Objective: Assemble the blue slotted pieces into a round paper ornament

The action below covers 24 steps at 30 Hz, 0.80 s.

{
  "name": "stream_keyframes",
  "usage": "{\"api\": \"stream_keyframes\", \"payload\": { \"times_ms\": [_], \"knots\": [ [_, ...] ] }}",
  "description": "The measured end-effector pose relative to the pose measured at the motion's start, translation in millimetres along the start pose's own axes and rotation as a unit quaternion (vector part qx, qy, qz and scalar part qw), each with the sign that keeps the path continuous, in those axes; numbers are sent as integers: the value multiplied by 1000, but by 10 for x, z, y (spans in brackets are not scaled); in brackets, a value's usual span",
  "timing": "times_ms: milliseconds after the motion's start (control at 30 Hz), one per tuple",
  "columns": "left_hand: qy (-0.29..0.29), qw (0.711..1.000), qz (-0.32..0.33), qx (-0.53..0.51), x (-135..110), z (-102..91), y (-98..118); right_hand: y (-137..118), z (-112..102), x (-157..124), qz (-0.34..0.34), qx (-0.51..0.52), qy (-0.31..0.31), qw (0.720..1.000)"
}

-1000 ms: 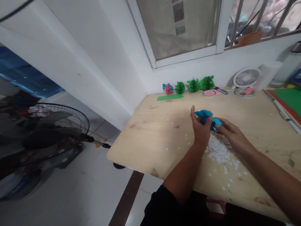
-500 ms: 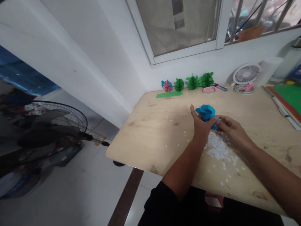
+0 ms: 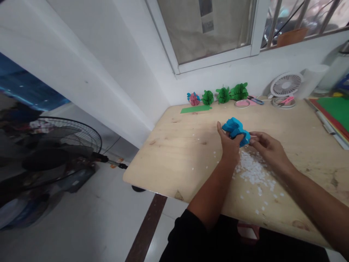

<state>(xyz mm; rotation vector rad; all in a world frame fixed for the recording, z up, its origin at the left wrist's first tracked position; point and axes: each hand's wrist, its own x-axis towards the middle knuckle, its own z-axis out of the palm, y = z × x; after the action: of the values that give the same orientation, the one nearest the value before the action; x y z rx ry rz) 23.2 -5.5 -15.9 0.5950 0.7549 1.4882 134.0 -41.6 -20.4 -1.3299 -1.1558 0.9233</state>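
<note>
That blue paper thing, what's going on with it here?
A person is handling the blue folded-paper piece above a wooden table. The left hand grips it, while the right hand is at its right edge, fingers pinched together; what they may be pinching is too small to tell. White paper bits lie scattered below. Along the wall stand three green paper ornaments and a pink-and-blue one.
</note>
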Motion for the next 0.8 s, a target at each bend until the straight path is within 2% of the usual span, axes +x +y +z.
{"api": "stream_keyframes", "payload": {
  "times_ms": [200,333,467,667,800],
  "knots": [
    [0,999,-7,-35,-16,10,26,-1,21,-54,-83,-83,20,993],
    [-6,998,-23,-51,-62,53,60,-39,8,-82,-140,-148,56,977],
    [-13,999,-32,-30,-89,82,75,-90,8,-98,-187,-178,66,964],
    [-17,999,-37,2,-91,45,72,-86,16,-99,-194,-190,41,962],
    [-26,999,-32,1,-74,28,77,-112,18,-118,-211,-213,52,953]
  ]
}}
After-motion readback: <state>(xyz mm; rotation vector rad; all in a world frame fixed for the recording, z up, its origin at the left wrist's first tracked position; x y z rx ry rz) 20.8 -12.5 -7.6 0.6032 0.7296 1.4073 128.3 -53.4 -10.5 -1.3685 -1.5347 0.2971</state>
